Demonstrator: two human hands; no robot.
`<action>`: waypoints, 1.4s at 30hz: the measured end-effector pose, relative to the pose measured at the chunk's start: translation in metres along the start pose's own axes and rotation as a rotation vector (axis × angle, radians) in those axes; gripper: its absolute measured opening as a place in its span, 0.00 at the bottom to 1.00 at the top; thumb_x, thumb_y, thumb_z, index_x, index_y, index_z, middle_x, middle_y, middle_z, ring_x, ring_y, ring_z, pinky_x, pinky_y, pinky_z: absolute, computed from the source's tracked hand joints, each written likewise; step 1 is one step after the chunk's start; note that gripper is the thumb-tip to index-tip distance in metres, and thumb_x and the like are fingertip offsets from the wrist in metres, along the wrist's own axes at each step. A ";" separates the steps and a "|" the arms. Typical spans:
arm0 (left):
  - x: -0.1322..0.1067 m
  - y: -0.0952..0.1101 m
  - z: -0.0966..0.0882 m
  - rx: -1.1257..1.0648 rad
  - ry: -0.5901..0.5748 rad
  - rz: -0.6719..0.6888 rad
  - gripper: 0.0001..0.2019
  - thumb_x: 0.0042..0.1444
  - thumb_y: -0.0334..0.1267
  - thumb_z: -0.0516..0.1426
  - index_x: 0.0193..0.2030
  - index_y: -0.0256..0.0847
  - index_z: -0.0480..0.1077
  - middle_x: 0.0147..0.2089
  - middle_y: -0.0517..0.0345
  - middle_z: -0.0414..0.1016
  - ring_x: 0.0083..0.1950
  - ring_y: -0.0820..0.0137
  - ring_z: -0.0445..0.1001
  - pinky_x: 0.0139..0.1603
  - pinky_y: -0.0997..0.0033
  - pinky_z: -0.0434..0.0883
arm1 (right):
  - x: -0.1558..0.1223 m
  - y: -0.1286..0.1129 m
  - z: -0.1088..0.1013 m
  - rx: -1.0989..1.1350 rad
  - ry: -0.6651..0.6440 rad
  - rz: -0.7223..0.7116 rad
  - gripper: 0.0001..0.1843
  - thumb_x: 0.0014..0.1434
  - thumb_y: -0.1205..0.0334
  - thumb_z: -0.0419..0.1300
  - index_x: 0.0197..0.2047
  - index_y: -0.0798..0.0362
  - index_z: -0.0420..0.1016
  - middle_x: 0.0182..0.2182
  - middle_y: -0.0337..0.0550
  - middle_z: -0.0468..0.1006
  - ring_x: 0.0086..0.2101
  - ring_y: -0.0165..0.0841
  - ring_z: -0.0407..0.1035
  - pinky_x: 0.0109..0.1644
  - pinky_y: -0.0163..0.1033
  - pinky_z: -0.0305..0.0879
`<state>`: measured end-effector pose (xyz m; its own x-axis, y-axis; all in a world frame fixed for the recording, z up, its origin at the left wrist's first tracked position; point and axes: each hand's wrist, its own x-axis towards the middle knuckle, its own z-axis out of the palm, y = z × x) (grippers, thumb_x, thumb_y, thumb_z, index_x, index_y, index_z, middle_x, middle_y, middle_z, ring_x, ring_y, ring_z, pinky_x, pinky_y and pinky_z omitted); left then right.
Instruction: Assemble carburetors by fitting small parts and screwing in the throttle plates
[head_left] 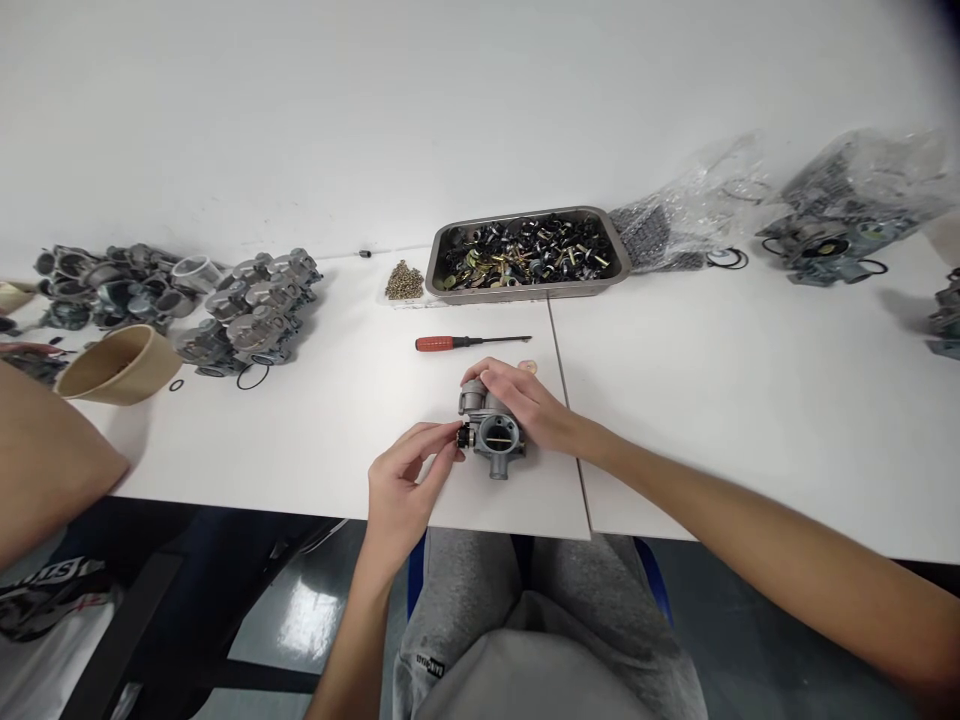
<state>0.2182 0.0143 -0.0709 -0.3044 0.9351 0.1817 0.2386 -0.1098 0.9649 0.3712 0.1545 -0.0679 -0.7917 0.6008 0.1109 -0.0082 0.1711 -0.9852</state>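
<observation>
A grey metal carburetor (496,462) stands on the white table close to its front edge, its round bore facing me. My right hand (525,400) wraps over its top and right side and steadies it. With thumb and fingertips, my left hand (412,470) pinches a small black knob-like part (464,436) at the carburetor's left side. Whether that part is fastened to the body I cannot tell. Beyond my hands lies a screwdriver (472,342) with a red and black handle, its shaft pointing right.
A metal tray (529,290) full of small parts stands at the back beside a pile of brass pieces (405,281). More carburetors (259,310) and a beige bowl (124,367) are at left. Bagged parts (675,225) lie back right. Another person's arm (52,455) reaches in at left.
</observation>
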 end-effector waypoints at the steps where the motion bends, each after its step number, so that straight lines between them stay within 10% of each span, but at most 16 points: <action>1: 0.000 -0.001 -0.001 0.008 -0.012 0.011 0.11 0.59 0.36 0.60 0.48 0.45 0.80 0.42 0.54 0.79 0.38 0.75 0.79 0.43 0.76 0.78 | 0.000 0.000 0.000 -0.005 -0.002 0.003 0.24 0.71 0.43 0.43 0.47 0.55 0.68 0.35 0.43 0.72 0.34 0.29 0.65 0.42 0.36 0.63; 28: 0.003 -0.005 0.001 -0.001 0.061 0.098 0.09 0.57 0.31 0.62 0.42 0.48 0.82 0.37 0.57 0.79 0.34 0.78 0.78 0.34 0.81 0.75 | 0.001 0.003 0.001 0.058 -0.024 -0.028 0.22 0.73 0.46 0.43 0.46 0.54 0.67 0.37 0.42 0.72 0.37 0.29 0.67 0.46 0.37 0.64; 42: -0.018 -0.009 0.008 0.160 0.077 0.198 0.20 0.60 0.28 0.58 0.55 0.55 0.76 0.41 0.59 0.76 0.37 0.82 0.75 0.37 0.85 0.73 | 0.001 0.001 0.001 -0.037 0.016 -0.022 0.27 0.72 0.42 0.41 0.47 0.54 0.71 0.38 0.43 0.73 0.38 0.31 0.67 0.47 0.39 0.63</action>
<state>0.2290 0.0012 -0.0847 -0.3052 0.8714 0.3840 0.4419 -0.2276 0.8677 0.3697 0.1545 -0.0692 -0.7817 0.6089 0.1350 -0.0030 0.2129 -0.9771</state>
